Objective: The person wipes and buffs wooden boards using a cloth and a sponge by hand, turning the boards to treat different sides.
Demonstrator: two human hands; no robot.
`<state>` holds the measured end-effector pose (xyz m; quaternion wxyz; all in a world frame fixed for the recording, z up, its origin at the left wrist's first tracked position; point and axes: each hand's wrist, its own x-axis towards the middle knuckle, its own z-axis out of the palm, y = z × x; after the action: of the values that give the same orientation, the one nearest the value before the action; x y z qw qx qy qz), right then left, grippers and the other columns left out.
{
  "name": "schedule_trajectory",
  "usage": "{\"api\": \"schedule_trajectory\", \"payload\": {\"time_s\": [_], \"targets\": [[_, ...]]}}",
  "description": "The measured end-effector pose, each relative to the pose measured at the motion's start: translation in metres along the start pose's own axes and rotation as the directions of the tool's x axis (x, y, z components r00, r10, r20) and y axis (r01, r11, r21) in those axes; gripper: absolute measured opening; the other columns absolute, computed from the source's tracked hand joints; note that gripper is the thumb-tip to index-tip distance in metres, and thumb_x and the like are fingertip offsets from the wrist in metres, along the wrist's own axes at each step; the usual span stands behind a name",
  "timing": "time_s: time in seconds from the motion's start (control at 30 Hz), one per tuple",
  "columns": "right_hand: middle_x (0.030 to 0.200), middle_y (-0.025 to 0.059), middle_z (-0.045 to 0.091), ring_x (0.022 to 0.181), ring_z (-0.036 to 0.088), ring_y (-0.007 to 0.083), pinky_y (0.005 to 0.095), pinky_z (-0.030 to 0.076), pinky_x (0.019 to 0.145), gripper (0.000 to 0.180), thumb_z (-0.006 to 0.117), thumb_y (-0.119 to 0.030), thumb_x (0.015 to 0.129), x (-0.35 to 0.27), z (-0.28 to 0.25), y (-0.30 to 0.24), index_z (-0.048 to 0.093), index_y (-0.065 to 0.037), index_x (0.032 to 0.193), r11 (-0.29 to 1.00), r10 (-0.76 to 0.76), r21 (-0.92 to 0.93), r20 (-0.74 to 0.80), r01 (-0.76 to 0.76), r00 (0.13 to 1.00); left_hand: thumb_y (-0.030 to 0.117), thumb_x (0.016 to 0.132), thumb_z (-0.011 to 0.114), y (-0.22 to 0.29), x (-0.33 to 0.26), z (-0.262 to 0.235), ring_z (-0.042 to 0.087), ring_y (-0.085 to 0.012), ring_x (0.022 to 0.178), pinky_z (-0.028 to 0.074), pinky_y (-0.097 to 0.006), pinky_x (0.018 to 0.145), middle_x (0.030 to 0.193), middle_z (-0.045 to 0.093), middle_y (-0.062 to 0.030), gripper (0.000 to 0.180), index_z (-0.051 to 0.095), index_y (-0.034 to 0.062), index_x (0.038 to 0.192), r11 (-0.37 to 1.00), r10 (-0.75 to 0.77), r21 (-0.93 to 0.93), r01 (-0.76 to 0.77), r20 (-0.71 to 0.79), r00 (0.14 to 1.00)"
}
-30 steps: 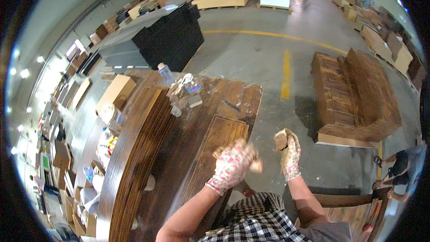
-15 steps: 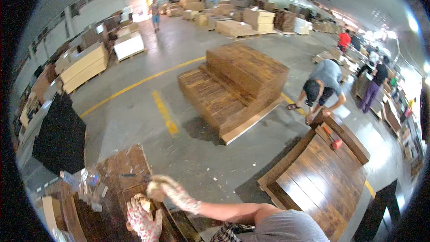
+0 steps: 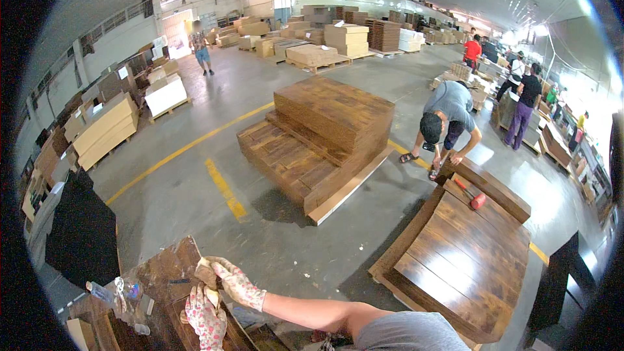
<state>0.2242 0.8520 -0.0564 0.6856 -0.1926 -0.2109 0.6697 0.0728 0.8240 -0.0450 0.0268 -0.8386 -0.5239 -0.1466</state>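
Note:
My right hand (image 3: pixel 237 286), in a flowered work glove, is shut on a small brown block (image 3: pixel 207 272) and holds it over the corner of a dark wooden panel (image 3: pixel 162 266) at the lower left. My left hand (image 3: pixel 205 317), gloved the same way, rests just below it on the panel with its fingers spread, and nothing shows in it. My bare right forearm stretches in from the lower middle.
Clear plastic bottles (image 3: pixel 107 292) lie at the panel's left end. A pallet stacked with wooden boards (image 3: pixel 325 133) stands mid-floor. At the right a person (image 3: pixel 445 123) bends over a dark glossy tabletop (image 3: pixel 461 260) bearing a red tool (image 3: pixel 478 201). Other people stand farther back.
The view has swung right, from the panel to the open hall. Both hands have slid to the lower left of the picture, and the right still holds the block.

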Motion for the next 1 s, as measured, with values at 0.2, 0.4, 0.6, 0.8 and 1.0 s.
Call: {"api": "schedule_trajectory", "payload": {"time_s": [0.2,0.4,0.6,0.8,1.0], "targets": [[0.128,0.0028,0.054,0.119,0.050,0.0192,0.0450,0.041,0.101,0.038,0.058,-0.024,0.094,-0.029,-0.048,-0.040,0.049,-0.015,0.130,0.965,0.196,0.171,0.024,-0.197,0.980,0.023,0.067,0.062,-0.006,-0.018,0.006,0.047,-0.0365,0.121,0.035,-0.049,0.100,0.129,0.054,-0.0125,0.052,0.059,0.0070,0.116,0.927,0.376,0.043,-0.374,-0.089,0.922],[0.122,0.0018,0.057,0.108,0.057,0.0163,0.0364,0.049,0.090,0.044,0.062,-0.025,0.091,-0.043,-0.071,-0.043,0.047,-0.014,0.132,0.939,0.264,0.174,0.192,-0.297,0.945,0.009,0.079,0.055,0.068,-0.088,-0.071,0.046,-0.0320,0.124,0.037,-0.047,0.099,0.132,0.054,-0.0067,0.041,0.059,0.0114,0.119,0.935,0.353,-0.074,-0.347,0.092,0.931],[0.126,0.0061,0.055,0.111,0.056,0.0186,0.0396,0.049,0.093,0.054,0.067,-0.023,0.087,-0.042,-0.054,-0.032,0.044,-0.010,0.134,0.922,0.361,0.062,0.218,-0.382,0.907,0.022,0.089,0.055,0.076,-0.155,-0.089,0.057,-0.0296,0.111,0.044,-0.044,0.094,0.120,0.062,-0.0066,0.033,0.061,0.0100,0.119,0.933,0.197,-0.304,-0.193,-0.018,0.980],[0.122,0.0115,0.058,0.112,0.056,0.0196,0.0315,0.047,0.095,0.047,0.065,-0.015,0.089,-0.017,-0.021,-0.084,0.049,0.000,0.130,0.785,0.275,-0.609,0.172,-0.118,0.946,0.016,0.081,0.056,0.089,-0.142,-0.103,0.051,-0.0385,0.115,0.041,-0.050,0.097,0.126,0.055,-0.0139,0.043,0.057,0.0110,0.124,0.945,-0.327,-0.069,0.320,-0.212,0.921],[0.106,0.0107,0.063,0.099,0.062,0.0221,0.0328,0.050,0.088,0.038,0.074,-0.014,0.079,0.045,0.011,-0.088,0.062,-0.007,0.114,0.407,0.212,-0.810,0.534,0.423,0.818,0.013,0.071,0.062,0.094,-0.138,-0.089,0.039,-0.0405,0.127,0.036,-0.049,0.103,0.138,0.045,-0.0144,0.065,0.048,0.0143,0.134,0.796,-0.599,0.082,0.600,-0.043,0.800]]}}
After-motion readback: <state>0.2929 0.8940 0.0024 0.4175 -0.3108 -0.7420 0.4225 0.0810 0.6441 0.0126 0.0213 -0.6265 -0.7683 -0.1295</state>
